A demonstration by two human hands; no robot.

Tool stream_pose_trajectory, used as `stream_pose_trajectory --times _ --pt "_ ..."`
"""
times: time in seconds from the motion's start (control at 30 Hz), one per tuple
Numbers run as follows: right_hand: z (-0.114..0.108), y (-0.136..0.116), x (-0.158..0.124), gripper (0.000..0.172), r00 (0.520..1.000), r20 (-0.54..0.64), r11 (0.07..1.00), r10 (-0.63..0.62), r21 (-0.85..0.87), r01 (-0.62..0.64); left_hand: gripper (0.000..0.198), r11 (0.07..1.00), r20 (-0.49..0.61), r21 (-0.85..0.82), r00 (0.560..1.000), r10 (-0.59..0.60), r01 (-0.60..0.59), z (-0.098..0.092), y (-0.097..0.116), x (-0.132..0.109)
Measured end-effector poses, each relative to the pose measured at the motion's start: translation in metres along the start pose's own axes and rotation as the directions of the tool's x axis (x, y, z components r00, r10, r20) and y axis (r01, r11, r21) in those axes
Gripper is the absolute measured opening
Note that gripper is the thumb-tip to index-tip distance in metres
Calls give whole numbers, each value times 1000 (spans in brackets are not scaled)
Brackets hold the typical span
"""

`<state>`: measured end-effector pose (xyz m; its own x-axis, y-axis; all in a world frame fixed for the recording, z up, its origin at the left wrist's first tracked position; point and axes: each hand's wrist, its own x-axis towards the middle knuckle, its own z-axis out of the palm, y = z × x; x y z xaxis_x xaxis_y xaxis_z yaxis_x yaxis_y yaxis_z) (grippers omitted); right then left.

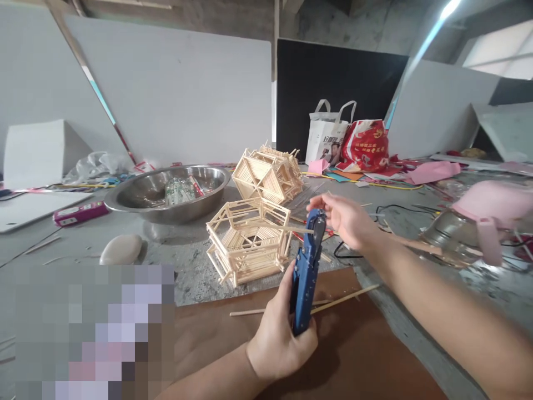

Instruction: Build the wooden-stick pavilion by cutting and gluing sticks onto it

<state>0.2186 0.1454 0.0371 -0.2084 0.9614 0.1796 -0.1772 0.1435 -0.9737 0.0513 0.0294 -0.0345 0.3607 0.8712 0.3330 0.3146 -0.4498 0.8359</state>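
My left hand (283,339) is wrapped round the handles of a blue hand cutter (307,283), held upright with its head at the top. A thin wooden stick (287,228) runs level from the left to the cutter's jaws. Right beside the cutter's head is my right hand (343,216), its fingers curled and partly hidden behind the tool; what they hold, if anything, is not clear. Just behind the cutter stands an open six-sided frame of wooden sticks (237,261). Loose sticks (353,297) lie below on a brown sheet (345,355).
A larger stick structure (266,178) stands farther back. To the left are a steel basin (166,214) holding packets, a purple box (81,213) and a pale rounded object (121,249). A pink-topped clear container (453,239) sits right; bags (366,147) stand behind.
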Motion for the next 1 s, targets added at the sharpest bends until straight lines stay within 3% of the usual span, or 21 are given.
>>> stream_pose_trajectory --times 0.17,0.27,0.4,0.5,0.63,0.73,0.83,0.9,1.0 --pt "31 14 -84 48 958 278 990 -75 -97 106 86 996 -26 59 998 63 -61 3 -4 1" --pt "51 29 -105 63 968 249 978 -25 -193 75 94 975 -45 127 981 188 -181 6 -6 1" --pt "61 47 -116 53 979 179 976 -97 -174 129 101 939 17 210 962 274 -271 10 -9 1" --pt "58 54 -119 45 969 159 956 -190 -196 220 104 920 42 227 947 318 -319 12 -9 1" --pt "47 51 -114 30 965 35 942 -261 -208 263 104 905 64 242 937 344 -349 10 -4 2" --pt "36 43 -105 28 954 -30 935 -298 -211 285 91 874 63 334 933 353 -353 3 8 0" --pt "25 39 -98 24 939 -47 894 -341 -324 309 68 816 3 469 924 383 -339 -7 29 -5" --pt "20 41 -94 21 937 -48 856 -347 -424 296 55 732 31 538 878 478 -418 -16 44 -8" --pt "17 46 -93 18 942 49 757 -332 -582 297 43 516 69 683 749 659 -517 -31 60 -12"
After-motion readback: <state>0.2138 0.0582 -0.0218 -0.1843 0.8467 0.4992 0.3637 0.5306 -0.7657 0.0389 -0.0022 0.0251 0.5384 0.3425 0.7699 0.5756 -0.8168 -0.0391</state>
